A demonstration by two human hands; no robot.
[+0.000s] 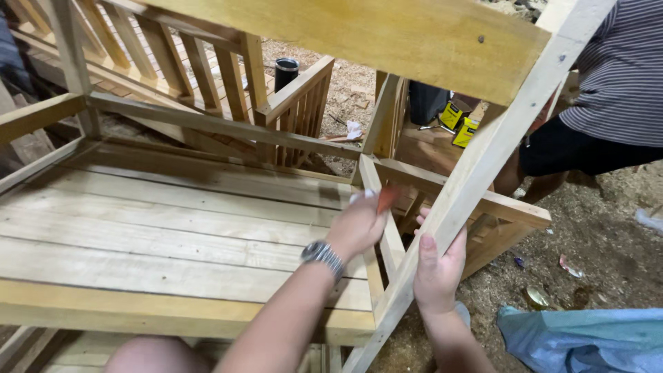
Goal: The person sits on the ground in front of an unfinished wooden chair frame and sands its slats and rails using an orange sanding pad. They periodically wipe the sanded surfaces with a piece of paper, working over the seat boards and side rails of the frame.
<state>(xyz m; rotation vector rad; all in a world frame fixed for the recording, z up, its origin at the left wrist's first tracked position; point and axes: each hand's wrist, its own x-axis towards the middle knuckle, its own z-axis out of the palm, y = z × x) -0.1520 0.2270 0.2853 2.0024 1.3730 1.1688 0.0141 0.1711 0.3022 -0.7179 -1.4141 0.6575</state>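
Sandpaper [387, 198], reddish and blurred, sits pinched in the left hand [357, 224] against the chair frame's slanted leg [476, 173], apparently mid-sanding. Just below, right hand [437, 266] fingers wrap that leg, steadying it beside the slatted seat [173, 228].

A woodworking shop — unfinished wooden chair frames [207, 83] stand on a sawdust-strewn floor [594, 235].

— What is seen beyond the frame?
— A black cup [286, 71] is set on the sawdust floor [608, 235]; two yellow tins [459, 121] are stood near a seated person [608, 90].
— And lower right?
— A blue sheet [587, 338] is spread there; a railing panel [297, 110] is propped nearby.
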